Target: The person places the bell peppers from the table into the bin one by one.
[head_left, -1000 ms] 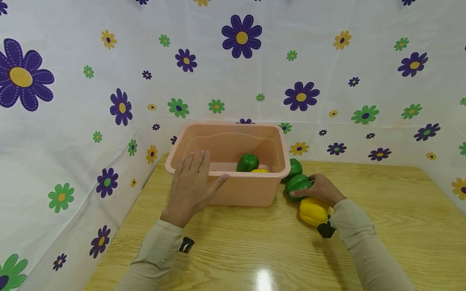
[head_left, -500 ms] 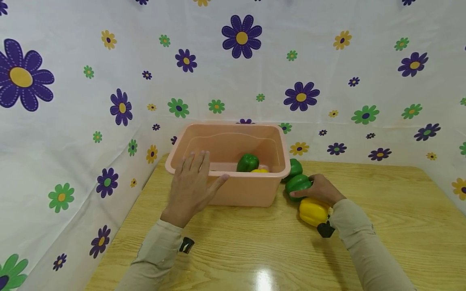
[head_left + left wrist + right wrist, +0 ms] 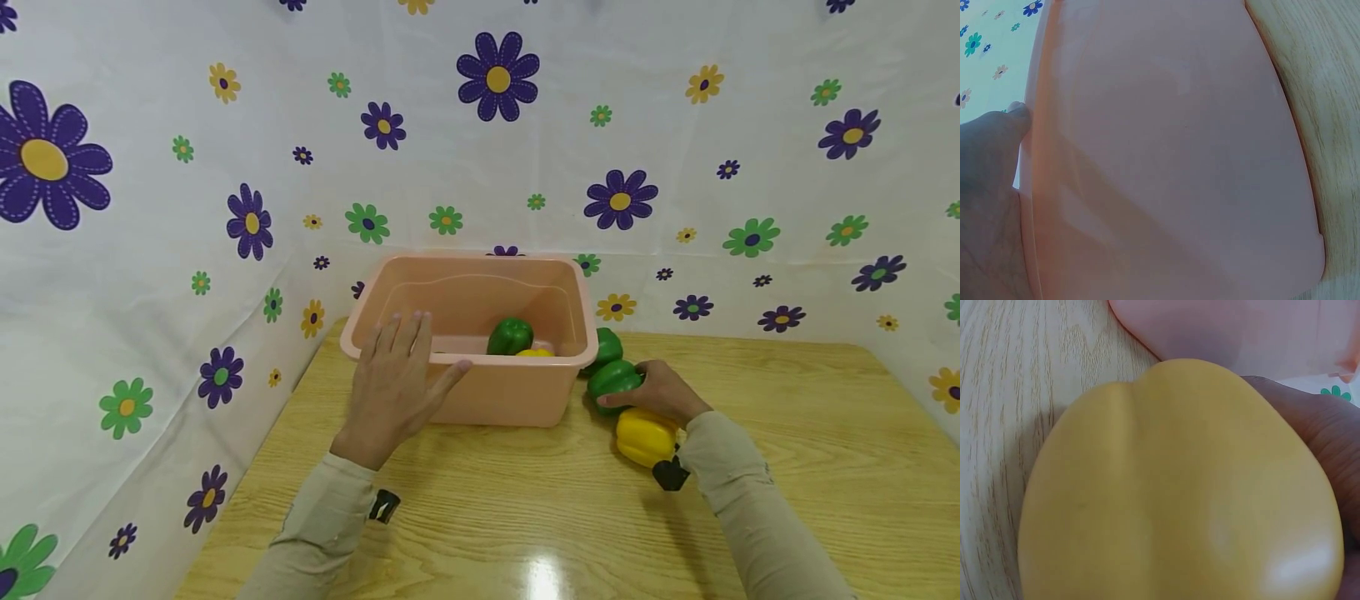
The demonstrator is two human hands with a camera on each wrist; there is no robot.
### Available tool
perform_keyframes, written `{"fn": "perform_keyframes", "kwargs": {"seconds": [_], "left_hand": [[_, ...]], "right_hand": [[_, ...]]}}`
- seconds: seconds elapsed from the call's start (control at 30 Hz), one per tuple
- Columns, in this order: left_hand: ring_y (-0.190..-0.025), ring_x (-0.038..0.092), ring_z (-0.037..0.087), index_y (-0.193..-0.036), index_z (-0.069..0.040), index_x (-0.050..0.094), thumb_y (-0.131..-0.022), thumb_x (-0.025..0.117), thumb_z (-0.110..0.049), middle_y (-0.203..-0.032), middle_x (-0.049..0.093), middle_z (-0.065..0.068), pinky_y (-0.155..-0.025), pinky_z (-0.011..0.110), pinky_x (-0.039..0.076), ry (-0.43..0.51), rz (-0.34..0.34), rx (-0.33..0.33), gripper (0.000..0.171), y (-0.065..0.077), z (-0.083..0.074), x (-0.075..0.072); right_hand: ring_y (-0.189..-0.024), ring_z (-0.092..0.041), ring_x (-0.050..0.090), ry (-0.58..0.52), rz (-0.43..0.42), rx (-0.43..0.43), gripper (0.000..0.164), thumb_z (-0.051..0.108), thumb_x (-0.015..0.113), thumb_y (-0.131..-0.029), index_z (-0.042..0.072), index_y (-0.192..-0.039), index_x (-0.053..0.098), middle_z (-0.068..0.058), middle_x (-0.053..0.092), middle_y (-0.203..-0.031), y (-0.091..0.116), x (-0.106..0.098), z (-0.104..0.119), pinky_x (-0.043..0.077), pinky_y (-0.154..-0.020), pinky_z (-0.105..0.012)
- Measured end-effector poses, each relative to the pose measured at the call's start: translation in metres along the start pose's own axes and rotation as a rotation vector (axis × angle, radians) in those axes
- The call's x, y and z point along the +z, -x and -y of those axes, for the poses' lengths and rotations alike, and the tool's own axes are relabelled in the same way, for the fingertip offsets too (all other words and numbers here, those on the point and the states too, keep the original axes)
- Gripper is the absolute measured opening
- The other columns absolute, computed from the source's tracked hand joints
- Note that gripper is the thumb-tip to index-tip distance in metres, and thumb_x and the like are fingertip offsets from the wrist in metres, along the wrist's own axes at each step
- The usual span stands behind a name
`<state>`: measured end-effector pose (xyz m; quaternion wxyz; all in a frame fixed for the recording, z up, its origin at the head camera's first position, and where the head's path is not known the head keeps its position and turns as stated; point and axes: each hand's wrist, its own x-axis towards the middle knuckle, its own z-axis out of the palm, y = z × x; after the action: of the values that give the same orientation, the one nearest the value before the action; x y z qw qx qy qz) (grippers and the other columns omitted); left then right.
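Observation:
A pink plastic bin (image 3: 495, 396) stands on the table. My left hand (image 3: 393, 396) rests on its front rim with straight fingers; the left wrist view shows the thumb (image 3: 1017, 115) along the rim. To the right of the bin, my right hand (image 3: 658, 390) grips a green bell pepper (image 3: 611, 382) between thumb and fingers. Just in front of that lies a yellow bell pepper (image 3: 647, 437), which fills the right wrist view and hides most of the hand. Another green bell pepper (image 3: 606, 347) sits behind the gripped one, against the bin's side.
Inside the bin are a green bell pepper (image 3: 512, 336) and part of a yellow pepper (image 3: 536, 352). The wooden table (image 3: 525, 508) ends near a flower-print cloth (image 3: 660, 108) at the back and left. Black wrist-camera pieces (image 3: 670, 475) hang under both sleeves.

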<state>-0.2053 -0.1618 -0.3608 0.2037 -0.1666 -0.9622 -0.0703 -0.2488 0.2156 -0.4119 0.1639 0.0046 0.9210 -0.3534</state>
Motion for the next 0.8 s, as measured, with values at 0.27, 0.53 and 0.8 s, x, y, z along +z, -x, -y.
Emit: {"fn": "perform_keyframes", "kwargs": {"seconds": [0.27, 0.53, 0.8], "left_hand": [[-0.148, 0.029, 0.042, -0.155, 0.002, 0.036, -0.098, 0.043, -0.07, -0.159, 0.037, 0.02, -0.122, 0.055, 0.017, 0.003, 0.001, -0.002, 0.092, 0.0003, -0.0003, -0.0007], [-0.147, 0.031, 0.042, -0.154, 0.002, 0.038, -0.098, 0.044, -0.069, -0.158, 0.039, 0.021, -0.122, 0.054, 0.018, -0.01, -0.018, 0.01, 0.091, 0.0, -0.0001, -0.0001], [-0.147, 0.031, 0.042, -0.154, 0.003, 0.038, -0.098, 0.044, -0.069, -0.158, 0.039, 0.021, -0.122, 0.053, 0.018, -0.014, -0.017, 0.013, 0.092, 0.0002, 0.0001, -0.0003]], "right_hand": [[-0.106, -0.036, 0.057, -0.027, -0.009, -0.008, 0.099, 0.049, 0.082, -0.082, -0.019, -0.14, 0.041, -0.029, 0.058, -0.127, 0.0003, 0.0008, -0.0018, 0.051, -0.096, -0.05], [-0.107, -0.036, 0.057, -0.058, -0.011, -0.004, 0.097, 0.047, 0.082, -0.083, -0.019, -0.14, 0.04, -0.029, 0.057, -0.127, 0.0031, -0.0005, -0.0009, 0.05, -0.097, -0.05], [-0.108, -0.036, 0.056, -0.072, -0.016, 0.016, 0.096, 0.047, 0.081, -0.084, -0.018, -0.141, 0.039, -0.029, 0.057, -0.128, 0.0049, -0.0022, 0.002, 0.05, -0.098, -0.05]]}}
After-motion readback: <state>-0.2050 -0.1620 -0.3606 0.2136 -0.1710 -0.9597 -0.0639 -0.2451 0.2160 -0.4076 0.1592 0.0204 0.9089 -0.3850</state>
